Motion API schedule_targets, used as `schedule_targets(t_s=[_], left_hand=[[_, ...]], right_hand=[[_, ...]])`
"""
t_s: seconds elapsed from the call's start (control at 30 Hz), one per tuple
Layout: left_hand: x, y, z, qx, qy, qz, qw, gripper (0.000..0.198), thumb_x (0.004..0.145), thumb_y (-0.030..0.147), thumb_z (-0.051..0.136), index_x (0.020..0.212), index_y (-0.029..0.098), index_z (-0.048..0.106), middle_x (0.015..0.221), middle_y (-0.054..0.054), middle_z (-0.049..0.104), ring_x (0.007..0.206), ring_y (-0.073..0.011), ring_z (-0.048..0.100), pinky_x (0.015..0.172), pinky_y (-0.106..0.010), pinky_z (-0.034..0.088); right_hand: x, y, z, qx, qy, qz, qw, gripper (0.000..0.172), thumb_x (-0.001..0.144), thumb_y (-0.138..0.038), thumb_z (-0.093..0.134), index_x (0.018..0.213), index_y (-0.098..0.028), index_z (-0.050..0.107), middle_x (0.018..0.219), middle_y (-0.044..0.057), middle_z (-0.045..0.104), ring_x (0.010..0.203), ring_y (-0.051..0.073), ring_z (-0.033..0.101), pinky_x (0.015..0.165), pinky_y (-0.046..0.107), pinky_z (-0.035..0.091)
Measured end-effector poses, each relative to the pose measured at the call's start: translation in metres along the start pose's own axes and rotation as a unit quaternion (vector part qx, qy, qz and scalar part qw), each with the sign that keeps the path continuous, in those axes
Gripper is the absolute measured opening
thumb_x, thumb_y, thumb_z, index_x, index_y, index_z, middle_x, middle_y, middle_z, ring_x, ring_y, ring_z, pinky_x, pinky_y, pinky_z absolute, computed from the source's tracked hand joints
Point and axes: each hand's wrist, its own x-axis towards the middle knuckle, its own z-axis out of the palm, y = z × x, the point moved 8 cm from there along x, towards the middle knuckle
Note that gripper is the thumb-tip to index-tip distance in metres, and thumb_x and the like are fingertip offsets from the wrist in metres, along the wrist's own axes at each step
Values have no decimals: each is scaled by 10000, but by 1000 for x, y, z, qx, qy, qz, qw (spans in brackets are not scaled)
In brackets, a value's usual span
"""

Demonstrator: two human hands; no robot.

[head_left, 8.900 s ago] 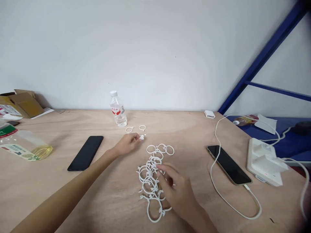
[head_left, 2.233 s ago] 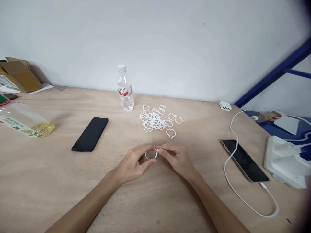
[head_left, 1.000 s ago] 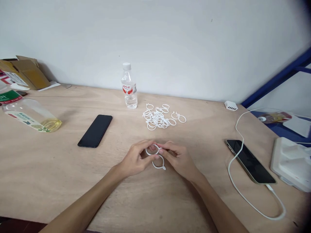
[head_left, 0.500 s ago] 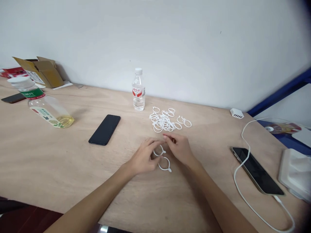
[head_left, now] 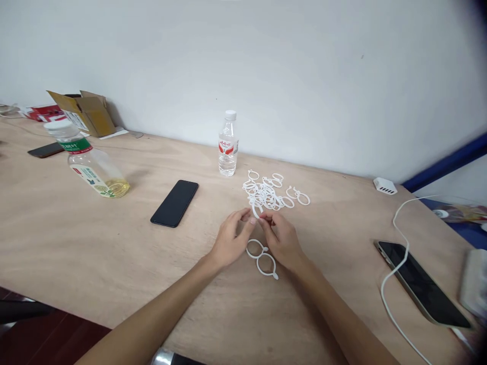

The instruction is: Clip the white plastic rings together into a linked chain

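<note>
**Near field.** At 6 o'clock from the fingertips, a linked pair of rings (head_left: pixel 262 257) lies flat on the table (head_left: pixel 114 253). It sits between the two wrists, close against the right hand (head_left: pixel 283 242). The left hand (head_left: pixel 230 243) meets the right fingertip to fingertip. Each is closed in a narrow pinch on one white ring (head_left: pixel 254 212), held low over the wood at the near edge of the ring pile (head_left: pixel 272 193), which is at 12 o'clock.

**Handling, as judged.** The ring looks thin and springy. Each pinch is best kept close to the ring's split, with the ends eased apart only slightly. The ring should be raised clear of the pile so neighbouring rings do not snag.

**Farther out.**
- A black phone (head_left: pixel 174 203) lies at 10 o'clock.
- A water bottle (head_left: pixel 228 144) stands upright at 11 o'clock.
- An oil bottle (head_left: pixel 93 167) lies on its side at 9 o'clock.
- A cardboard box (head_left: pixel 85 109) sits beyond it, against the wall.
- A charging phone (head_left: pixel 422 284) with its cable (head_left: pixel 395 238) lies at 4 o'clock.

**Not determined.**
- The fingers cover most of the held ring, so its split cannot be seen.
- Whether the held ring is hooked to the pile cannot be told.
- The rings in the pile overlap too much to count.
</note>
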Motion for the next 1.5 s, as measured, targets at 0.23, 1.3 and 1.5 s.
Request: schedule_targets(t_s=[0.23, 1.3, 1.5], left_hand=[[-3, 13, 14, -86, -101, 37, 990, 292, 894, 394, 507, 990, 151, 636, 935, -52, 674, 925, -193, 607, 849, -300, 471], [-8, 7, 18, 55, -127, 21, 990, 189, 779, 336, 580, 739, 152, 595, 660, 19, 539, 610, -106, 469, 548, -213, 377], [-7, 11, 20, 121, -111, 81, 983, 208, 797, 290, 598, 959, 170, 650, 811, -30, 618, 746, -161, 552, 695, -284, 455]], right_hand=[[-34, -12, -3, 97, -52, 38, 993, 206, 938, -304, 429, 989, -217, 609, 943, 60, 684, 801, 184, 630, 727, 309, 491], [-33, 5, 3, 358, -8, 206, 911, 274, 813, -414, 590, 684, -176, 636, 671, 10, 652, 646, 152, 586, 614, 264, 463], [-12, 27, -17, 182, 30, 174, 967, 268, 838, -392, 538, 767, -174, 676, 739, 40, 670, 696, 178, 585, 679, 299, 458]])
